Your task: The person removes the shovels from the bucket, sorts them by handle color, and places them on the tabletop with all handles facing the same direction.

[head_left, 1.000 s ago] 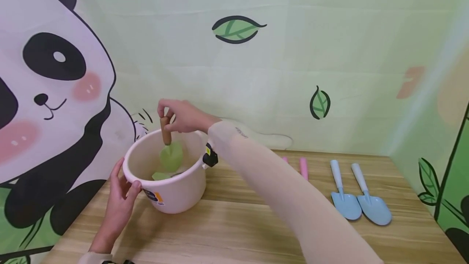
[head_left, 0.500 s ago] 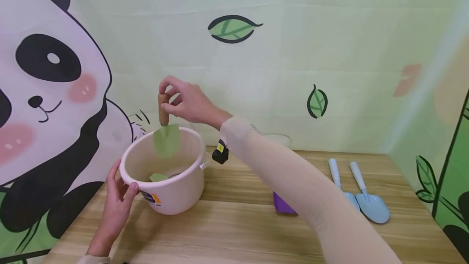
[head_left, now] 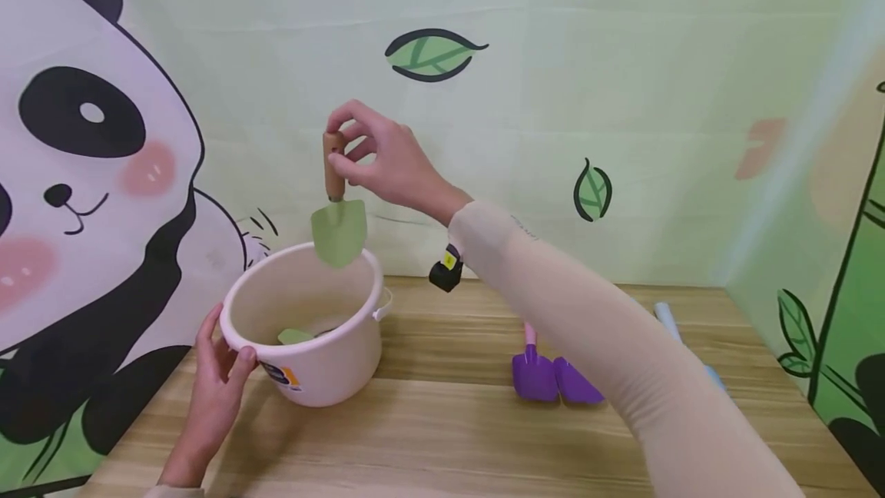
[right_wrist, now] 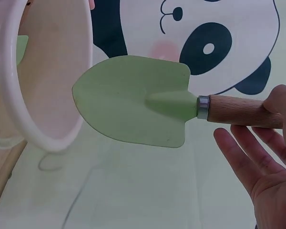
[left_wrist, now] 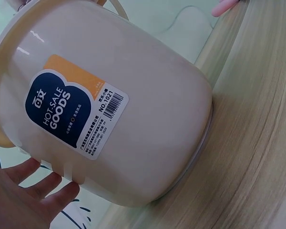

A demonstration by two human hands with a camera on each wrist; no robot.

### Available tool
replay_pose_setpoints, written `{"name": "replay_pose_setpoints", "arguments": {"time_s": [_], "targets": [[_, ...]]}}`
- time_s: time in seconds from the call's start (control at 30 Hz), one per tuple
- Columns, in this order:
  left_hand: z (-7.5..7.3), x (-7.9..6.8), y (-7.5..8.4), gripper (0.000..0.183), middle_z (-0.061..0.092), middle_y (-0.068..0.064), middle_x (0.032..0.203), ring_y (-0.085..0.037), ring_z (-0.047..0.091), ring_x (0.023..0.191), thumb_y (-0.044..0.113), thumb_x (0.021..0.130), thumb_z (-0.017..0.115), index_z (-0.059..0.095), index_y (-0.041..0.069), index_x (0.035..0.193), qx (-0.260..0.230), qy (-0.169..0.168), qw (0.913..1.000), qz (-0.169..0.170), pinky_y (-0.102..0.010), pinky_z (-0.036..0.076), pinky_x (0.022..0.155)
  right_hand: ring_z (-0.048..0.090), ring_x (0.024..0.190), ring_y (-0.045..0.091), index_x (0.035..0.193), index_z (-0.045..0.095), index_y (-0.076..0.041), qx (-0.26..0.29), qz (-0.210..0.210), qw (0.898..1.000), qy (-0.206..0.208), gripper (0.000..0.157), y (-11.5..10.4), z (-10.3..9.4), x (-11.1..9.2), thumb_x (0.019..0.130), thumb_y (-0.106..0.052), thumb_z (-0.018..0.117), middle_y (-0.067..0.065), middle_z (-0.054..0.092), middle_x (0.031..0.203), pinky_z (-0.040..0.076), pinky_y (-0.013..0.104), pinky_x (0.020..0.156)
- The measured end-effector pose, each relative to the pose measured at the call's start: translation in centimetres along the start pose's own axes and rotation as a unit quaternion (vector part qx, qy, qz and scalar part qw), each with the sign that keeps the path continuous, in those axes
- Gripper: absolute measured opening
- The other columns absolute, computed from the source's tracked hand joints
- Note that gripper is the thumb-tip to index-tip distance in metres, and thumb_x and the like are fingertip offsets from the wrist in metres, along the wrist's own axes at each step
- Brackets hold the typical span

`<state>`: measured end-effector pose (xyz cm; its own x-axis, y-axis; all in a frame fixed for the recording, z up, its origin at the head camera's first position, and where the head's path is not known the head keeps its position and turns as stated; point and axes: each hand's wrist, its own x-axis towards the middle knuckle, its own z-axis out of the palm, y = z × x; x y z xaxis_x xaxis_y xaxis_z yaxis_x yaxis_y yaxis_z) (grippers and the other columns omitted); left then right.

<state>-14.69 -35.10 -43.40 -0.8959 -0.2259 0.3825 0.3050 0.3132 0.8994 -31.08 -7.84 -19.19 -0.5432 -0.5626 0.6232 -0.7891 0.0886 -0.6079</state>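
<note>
My right hand (head_left: 390, 156) pinches the wooden handle of a green garden trowel (head_left: 339, 233). The trowel hangs blade down, its tip just over the far rim of a pale pink bucket (head_left: 339, 367). In the right wrist view the whole green blade (right_wrist: 133, 102) shows, beside the bucket's mouth. My left hand (head_left: 220, 383) holds the bucket at its left side, thumb at the rim. The left wrist view shows several of its fingers (left_wrist: 62, 195) against the outer wall, near a printed label (left_wrist: 76, 107). Another green piece (head_left: 295, 336) lies inside the bucket, mostly hidden.
On the wooden table (head_left: 442, 444), two purple shovel blades (head_left: 535, 379) lie right of the bucket, partly behind my right forearm. A light blue handle (head_left: 667, 321) shows beyond the sleeve. A printed cloth wall (head_left: 484, 137) stands close behind the table.
My right hand has lifted the trowel up out of the bucket and slightly to the right. The left hand keeps its hold on the bucket. The forearm now uncovers the purple blades and hides the blue ones.
</note>
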Motion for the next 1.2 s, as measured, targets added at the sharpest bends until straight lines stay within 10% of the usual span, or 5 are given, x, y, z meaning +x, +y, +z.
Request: {"name": "replay_pose_setpoints", "arguments": {"time_s": [1.2], "targets": [[-0.7,0.0,-0.4,0.072,0.029,-0.023,0.157,-0.011,0.051,0.126,0.000,0.106,0.048,0.013,0.025,0.164,-0.064,-0.004,0.9976,0.027,-0.012,0.051,0.090,0.071,0.084,0.021,0.121,0.060,-0.012,-0.035,0.088,0.991,0.093,0.026,5.9,-8.5,-6.9,0.096,-0.010,0.069,0.007,0.068,0.103,0.063,0.034,0.071]]}}
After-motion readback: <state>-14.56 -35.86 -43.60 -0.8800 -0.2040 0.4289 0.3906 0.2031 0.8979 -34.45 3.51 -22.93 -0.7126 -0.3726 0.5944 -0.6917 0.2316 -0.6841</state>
